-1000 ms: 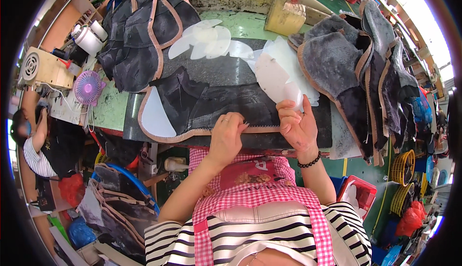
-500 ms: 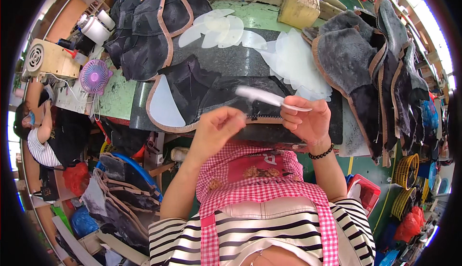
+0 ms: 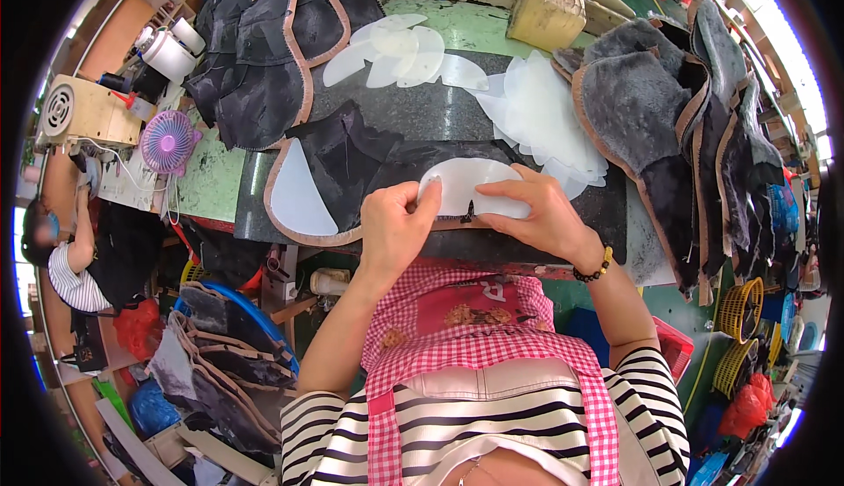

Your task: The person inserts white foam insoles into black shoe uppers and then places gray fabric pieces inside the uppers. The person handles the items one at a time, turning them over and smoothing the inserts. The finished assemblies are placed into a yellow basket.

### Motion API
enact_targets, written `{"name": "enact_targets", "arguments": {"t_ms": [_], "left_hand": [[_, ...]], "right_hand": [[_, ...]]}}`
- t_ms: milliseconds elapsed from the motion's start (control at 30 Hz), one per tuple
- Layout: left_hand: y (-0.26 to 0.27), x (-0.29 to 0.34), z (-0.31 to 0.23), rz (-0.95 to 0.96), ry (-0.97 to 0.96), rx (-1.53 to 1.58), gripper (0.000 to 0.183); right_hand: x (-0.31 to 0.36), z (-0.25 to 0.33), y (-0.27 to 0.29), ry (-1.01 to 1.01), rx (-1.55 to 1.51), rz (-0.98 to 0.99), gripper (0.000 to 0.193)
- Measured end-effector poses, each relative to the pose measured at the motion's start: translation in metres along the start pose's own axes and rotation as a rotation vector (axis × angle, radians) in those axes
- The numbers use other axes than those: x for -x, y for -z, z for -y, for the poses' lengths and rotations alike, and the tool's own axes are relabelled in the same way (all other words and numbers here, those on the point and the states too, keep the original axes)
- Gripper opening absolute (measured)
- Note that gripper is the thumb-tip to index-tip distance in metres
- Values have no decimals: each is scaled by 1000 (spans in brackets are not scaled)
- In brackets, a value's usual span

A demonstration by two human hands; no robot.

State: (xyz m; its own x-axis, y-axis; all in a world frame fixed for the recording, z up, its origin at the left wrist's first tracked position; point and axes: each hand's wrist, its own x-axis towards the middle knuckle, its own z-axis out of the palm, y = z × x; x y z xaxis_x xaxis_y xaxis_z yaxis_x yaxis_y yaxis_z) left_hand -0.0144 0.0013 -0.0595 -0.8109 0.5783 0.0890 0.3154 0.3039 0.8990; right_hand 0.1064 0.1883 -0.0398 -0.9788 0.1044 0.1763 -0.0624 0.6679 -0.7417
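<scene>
A white half-round stiffener sheet (image 3: pixel 459 185) lies low over the near edge of a black fabric piece with tan trim (image 3: pixel 338 160). My left hand (image 3: pixel 396 226) pinches the sheet's left end, thumb on top and fingers curled. At its right end, my right hand (image 3: pixel 541 213) grips it with thumb and fingers, so that part is half covered. Another pale, wedge-shaped sheet (image 3: pixel 301 194) rests at the left end of the same black piece. Whether the held sheet touches the fabric all along, I cannot tell.
Loose pale sheets (image 3: pixel 400 51) lie behind my hands, and a fanned stack of them (image 3: pixel 541 116) to the right. Dark fabric pieces pile at back left (image 3: pixel 272 73) and fuzzy grey ones (image 3: pixel 637 90) at right. A purple fan (image 3: pixel 169 141) stands left; another person (image 3: pixel 77 266) sits beyond.
The white sheet has turned from edge-on to flat and come down to the black fabric. My left hand has joined the right on it, and both hold it now.
</scene>
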Motion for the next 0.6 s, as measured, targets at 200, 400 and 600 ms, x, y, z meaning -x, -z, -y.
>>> {"name": "enact_targets", "arguments": {"t_ms": [200, 400, 600], "left_hand": [[-9, -7, 7, 1, 11, -201, 41], [-10, -13, -1, 118, -24, -260, 41], [22, -17, -20, 448, -254, -200, 17]], "right_hand": [[-14, -15, -8, -89, 92, 130, 35], [-15, 9, -9, 130, 475, 26, 32], [-13, -7, -33, 47, 255, 19, 8]]}}
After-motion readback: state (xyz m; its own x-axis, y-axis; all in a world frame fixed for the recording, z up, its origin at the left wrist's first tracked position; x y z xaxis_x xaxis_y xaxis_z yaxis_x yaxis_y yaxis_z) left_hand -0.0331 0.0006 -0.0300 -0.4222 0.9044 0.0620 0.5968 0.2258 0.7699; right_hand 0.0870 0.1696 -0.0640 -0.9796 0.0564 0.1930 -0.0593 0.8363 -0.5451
